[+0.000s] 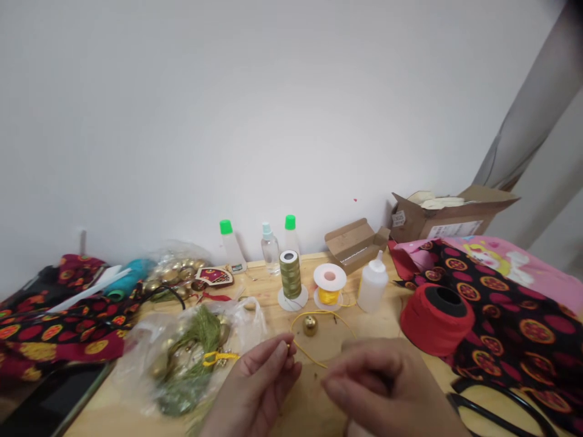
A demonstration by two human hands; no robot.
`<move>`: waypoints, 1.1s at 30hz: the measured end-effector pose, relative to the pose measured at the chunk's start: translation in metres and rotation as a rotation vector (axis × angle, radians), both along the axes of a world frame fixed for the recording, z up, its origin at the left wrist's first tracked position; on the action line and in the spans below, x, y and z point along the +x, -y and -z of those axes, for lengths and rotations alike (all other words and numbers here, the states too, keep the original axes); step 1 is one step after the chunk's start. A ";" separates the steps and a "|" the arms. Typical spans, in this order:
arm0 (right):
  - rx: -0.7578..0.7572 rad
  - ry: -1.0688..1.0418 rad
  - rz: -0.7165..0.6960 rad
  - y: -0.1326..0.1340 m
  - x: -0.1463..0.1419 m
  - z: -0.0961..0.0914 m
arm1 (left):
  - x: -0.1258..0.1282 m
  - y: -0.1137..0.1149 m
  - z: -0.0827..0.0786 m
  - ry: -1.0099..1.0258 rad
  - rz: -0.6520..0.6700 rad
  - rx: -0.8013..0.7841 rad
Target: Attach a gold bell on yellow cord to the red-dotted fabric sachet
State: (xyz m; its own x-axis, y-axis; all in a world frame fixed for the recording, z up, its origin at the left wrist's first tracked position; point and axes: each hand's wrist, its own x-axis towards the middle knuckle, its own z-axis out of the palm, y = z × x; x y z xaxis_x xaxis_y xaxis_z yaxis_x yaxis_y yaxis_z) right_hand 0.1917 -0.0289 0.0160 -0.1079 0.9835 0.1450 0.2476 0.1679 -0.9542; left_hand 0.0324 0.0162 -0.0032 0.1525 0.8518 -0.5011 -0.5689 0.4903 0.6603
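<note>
Yellow cord [307, 358] between two hands [255, 379] [378, 382]

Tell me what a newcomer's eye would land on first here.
The big red thread spool stands out on the right, beside black cloth patterned with orange circles. At bottom centre, the left hand pinches a yellow cord near the right hand. To the left, a plastic bag holds a green tassel.

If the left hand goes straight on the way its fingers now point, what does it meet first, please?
Probably the small gold bell ahead of the left hand, though depth is unclear; the yellow cord curves close around it.
</note>
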 end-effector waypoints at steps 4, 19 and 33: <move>0.074 0.064 0.179 -0.025 -0.015 0.004 | -0.001 -0.002 0.003 0.057 -0.009 -0.001; 0.617 0.367 0.272 -0.029 -0.026 0.027 | -0.004 -0.006 0.016 0.171 0.064 0.097; 0.687 0.410 0.266 -0.028 -0.028 0.026 | -0.003 -0.005 0.020 0.197 0.184 0.171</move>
